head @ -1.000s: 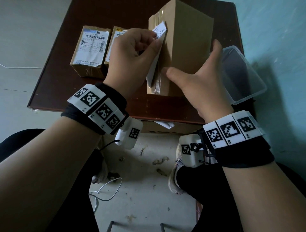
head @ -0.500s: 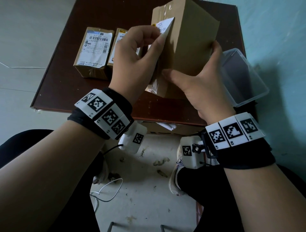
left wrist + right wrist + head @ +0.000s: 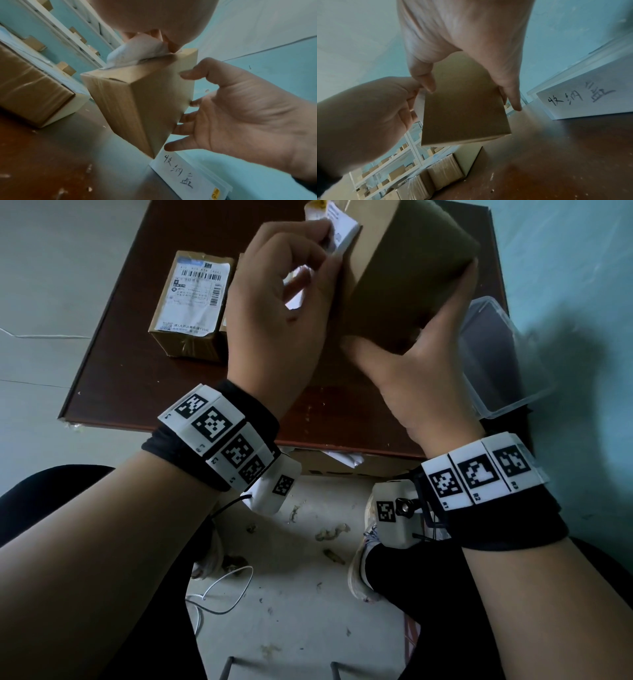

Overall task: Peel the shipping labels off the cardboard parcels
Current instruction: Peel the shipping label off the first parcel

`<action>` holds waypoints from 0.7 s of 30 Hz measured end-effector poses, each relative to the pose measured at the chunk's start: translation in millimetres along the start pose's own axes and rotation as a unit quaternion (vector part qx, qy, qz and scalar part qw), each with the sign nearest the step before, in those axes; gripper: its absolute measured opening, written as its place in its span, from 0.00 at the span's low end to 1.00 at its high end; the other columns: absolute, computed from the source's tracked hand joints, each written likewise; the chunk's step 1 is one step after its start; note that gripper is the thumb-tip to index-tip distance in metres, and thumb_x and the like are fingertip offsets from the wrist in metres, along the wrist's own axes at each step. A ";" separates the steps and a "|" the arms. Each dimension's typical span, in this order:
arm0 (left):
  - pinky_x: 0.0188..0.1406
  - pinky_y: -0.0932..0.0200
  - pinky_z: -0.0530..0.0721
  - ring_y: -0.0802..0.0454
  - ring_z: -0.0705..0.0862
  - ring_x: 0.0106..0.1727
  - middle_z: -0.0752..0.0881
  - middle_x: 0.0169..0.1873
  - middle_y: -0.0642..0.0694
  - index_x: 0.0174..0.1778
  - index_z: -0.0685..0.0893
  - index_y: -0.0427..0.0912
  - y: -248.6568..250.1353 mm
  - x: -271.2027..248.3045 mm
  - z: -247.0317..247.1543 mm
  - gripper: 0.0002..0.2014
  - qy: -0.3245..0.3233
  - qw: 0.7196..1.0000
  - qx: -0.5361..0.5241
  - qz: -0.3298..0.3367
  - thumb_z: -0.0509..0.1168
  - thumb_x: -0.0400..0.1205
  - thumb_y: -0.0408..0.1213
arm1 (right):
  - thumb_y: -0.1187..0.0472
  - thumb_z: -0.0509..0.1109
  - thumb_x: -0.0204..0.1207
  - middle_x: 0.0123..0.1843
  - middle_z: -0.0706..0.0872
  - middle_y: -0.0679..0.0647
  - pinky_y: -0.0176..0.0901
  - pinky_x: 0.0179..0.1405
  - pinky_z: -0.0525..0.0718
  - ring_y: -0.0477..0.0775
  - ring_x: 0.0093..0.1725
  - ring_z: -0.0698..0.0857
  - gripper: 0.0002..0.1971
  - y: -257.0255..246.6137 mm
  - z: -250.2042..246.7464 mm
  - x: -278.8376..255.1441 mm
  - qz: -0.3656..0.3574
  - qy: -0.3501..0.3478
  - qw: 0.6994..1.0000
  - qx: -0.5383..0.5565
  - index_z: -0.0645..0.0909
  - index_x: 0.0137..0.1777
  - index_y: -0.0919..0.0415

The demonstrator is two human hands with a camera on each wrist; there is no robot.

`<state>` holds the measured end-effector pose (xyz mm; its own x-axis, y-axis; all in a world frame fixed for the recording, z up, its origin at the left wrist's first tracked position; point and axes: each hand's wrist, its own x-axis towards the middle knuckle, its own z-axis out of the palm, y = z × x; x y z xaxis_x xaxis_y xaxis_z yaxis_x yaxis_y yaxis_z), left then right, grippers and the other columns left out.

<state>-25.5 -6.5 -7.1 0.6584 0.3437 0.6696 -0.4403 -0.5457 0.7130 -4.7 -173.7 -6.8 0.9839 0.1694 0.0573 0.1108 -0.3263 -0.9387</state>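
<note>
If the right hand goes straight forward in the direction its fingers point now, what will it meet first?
Probably nothing new: the right hand already holds the tilted cardboard parcel, its fingers touching the far side. Pushed onward, it would likely shove the parcel toward the left hand, which pinches the label. Depth is unclear.

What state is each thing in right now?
Held parcel: tilted, gripped by the right hand.
Label: mostly peeled, pinched by the left hand.
Parcel on table: lying flat, label still on.
Plastic box: open, no lid on it.
</note>
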 end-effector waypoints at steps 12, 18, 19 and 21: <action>0.58 0.43 0.92 0.47 0.91 0.60 0.89 0.59 0.38 0.48 0.89 0.26 -2.2 -4.0 1.2 0.08 -0.086 0.996 -0.034 0.015 0.72 0.87 0.29 | 0.24 0.85 0.63 0.79 0.87 0.51 0.66 0.77 0.88 0.53 0.77 0.88 0.61 -7.6 -2.4 5.9 0.095 0.047 0.974 0.200 0.65 0.91 0.51; 0.58 0.49 0.92 0.49 0.91 0.59 0.90 0.58 0.37 0.50 0.87 0.25 2.5 -8.9 5.0 0.07 -0.094 0.995 -0.037 -0.001 0.70 0.89 0.28 | 0.28 0.85 0.57 0.84 0.74 0.60 0.59 0.65 0.95 0.59 0.75 0.87 0.64 -9.2 -11.0 6.1 0.102 0.106 0.978 0.149 0.60 0.90 0.51; 0.57 0.49 0.92 0.50 0.91 0.60 0.90 0.58 0.38 0.50 0.87 0.26 3.0 -9.3 5.5 0.07 -0.094 0.995 -0.034 -0.003 0.70 0.89 0.28 | 0.29 0.85 0.56 0.82 0.75 0.60 0.57 0.62 0.96 0.58 0.73 0.87 0.61 -8.3 -12.8 6.7 0.104 0.103 0.979 0.144 0.62 0.86 0.51; 0.58 0.52 0.92 0.51 0.90 0.61 0.89 0.59 0.38 0.52 0.88 0.27 4.6 -9.4 5.3 0.06 -0.096 0.995 -0.033 -0.010 0.68 0.89 0.27 | 0.29 0.85 0.55 0.81 0.76 0.59 0.53 0.60 0.97 0.57 0.72 0.88 0.61 -7.5 -15.2 7.4 0.107 0.099 0.980 0.135 0.62 0.86 0.51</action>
<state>-30.5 -16.3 -11.2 0.7693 0.1989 0.6071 -0.4606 -0.4859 0.7428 3.8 -184.1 5.8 0.9915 -0.0680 -0.1113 -0.1161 -0.0717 -0.9907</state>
